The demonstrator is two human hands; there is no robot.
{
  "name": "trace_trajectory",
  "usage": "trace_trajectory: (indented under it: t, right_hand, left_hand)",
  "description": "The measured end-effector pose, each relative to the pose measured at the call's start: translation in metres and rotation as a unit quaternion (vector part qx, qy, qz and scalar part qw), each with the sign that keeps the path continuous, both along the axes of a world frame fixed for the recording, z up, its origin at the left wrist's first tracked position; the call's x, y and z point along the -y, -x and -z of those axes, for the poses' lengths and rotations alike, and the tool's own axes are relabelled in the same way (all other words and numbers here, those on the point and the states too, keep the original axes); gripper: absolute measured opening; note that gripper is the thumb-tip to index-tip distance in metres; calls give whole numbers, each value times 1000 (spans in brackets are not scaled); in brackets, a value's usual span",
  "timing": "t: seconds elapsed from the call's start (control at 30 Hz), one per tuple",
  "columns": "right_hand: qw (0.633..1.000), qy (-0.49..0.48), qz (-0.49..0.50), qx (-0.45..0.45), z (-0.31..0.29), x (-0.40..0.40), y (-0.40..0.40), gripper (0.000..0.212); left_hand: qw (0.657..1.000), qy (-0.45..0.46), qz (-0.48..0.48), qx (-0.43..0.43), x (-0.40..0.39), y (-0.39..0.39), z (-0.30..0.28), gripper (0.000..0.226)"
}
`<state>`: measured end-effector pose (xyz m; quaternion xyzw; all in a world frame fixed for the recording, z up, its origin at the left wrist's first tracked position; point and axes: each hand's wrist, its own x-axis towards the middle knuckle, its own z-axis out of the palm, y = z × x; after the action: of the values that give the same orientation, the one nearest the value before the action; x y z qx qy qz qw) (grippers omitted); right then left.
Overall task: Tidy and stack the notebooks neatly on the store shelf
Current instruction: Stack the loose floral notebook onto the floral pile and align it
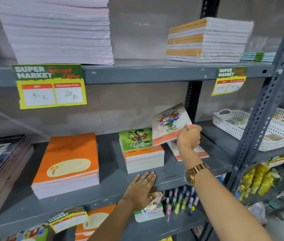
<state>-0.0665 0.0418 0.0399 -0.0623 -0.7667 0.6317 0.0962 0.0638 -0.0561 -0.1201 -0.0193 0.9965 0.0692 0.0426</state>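
My right hand (189, 136) grips a flower-cover notebook (169, 122) by its lower right edge and holds it tilted up above the middle shelf (110, 186). Another flower-cover notebook (202, 153) lies flat on the shelf under my wrist, partly hidden. Left of it stands a small stack topped by a green "Coffee" notebook (137, 139). My left hand (142, 187) rests flat, fingers apart, on the shelf's front edge just below that stack. A stack of larger orange notebooks (66, 164) sits further left.
Dark-cover books (0, 162) lean at the far left. White baskets (242, 126) sit at the right of the shelf. Tall paper stacks (56, 30) and orange-spined pads (207, 40) fill the upper shelf. Price tags (50, 86) hang from it. Pens (179, 200) stand below.
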Motion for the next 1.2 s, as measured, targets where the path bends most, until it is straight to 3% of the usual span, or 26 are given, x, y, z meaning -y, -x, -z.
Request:
trace_trajectory:
  t: [0.13, 0.27, 0.37, 0.5, 0.8, 0.9, 0.97, 1.2]
  right_hand:
    - [994, 42, -55, 81, 21, 36, 1, 33]
    - [988, 24, -85, 128, 43, 58, -4, 22]
    - [984, -4, -103, 145, 50, 63, -12, 16]
    - [980, -118, -117, 110, 62, 65, -7, 35]
    - [942, -291, -166, 15, 69, 49, 1, 45]
    - [942, -297, -155, -7, 72, 41, 8, 46]
    - [950, -280, -136, -13, 74, 33, 15, 45]
    - [945, -311, -103, 6, 86, -11, 54, 34]
  left_hand:
    - [1000, 6, -20, 4, 12, -17, -2, 69]
    - [1000, 3, -18, 11, 14, -24, -4, 107]
    - [999, 16, -25, 17, 15, -22, -2, 74]
    - [999, 20, -22, 20, 15, -21, -1, 71]
    - [999, 10, -26, 15, 15, -20, 1, 72]
    - [1000, 8, -29, 3, 9, -16, 2, 107]
    - [1000, 4, -31, 1, 6, -9, 5, 114]
    - [1000, -10, -25, 13, -19, 22, -4, 67]
